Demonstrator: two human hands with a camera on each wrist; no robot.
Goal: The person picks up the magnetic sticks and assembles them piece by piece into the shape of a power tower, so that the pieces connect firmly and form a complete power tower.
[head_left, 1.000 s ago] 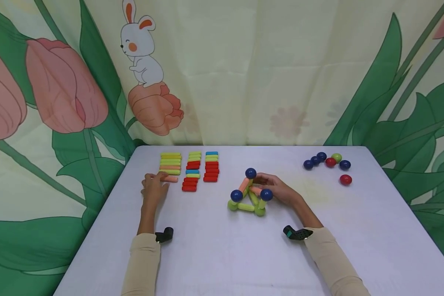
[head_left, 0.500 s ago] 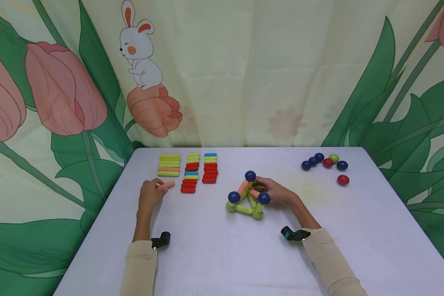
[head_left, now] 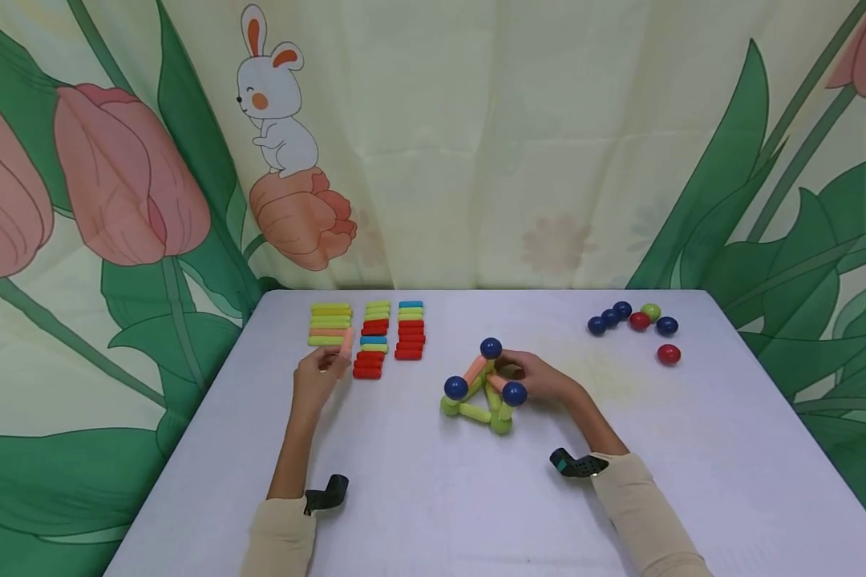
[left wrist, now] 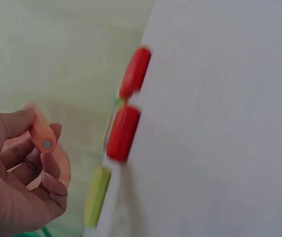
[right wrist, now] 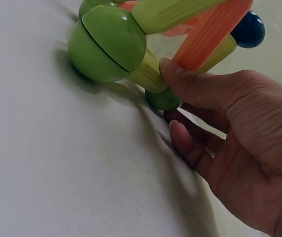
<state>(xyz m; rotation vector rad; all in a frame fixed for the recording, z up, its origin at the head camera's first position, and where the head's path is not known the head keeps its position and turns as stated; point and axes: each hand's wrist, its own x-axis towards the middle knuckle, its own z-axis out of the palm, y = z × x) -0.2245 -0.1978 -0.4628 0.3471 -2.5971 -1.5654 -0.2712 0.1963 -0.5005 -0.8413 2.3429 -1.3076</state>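
My left hand pinches a salmon-coloured magnetic rod between thumb and fingers, beside the rows of rods. In the left wrist view the grey magnet tip of this rod shows, and another salmon shape lies behind the fingers. A frame of magnetic rods and balls stands mid-table, with green balls at its base and blue balls on top. My right hand holds it at the right, the thumb against a salmon rod; some fingers are partly hidden behind the frame.
Left of the frame, yellow-green rods, red rods and a few blue ones lie in three columns. Loose blue, red and green balls lie at the back right, a red ball nearer. A printed curtain hangs behind the table.
My left hand has lifted the salmon rod from below the left column, turned it upright and shifted slightly right. My right hand stays at the frame.
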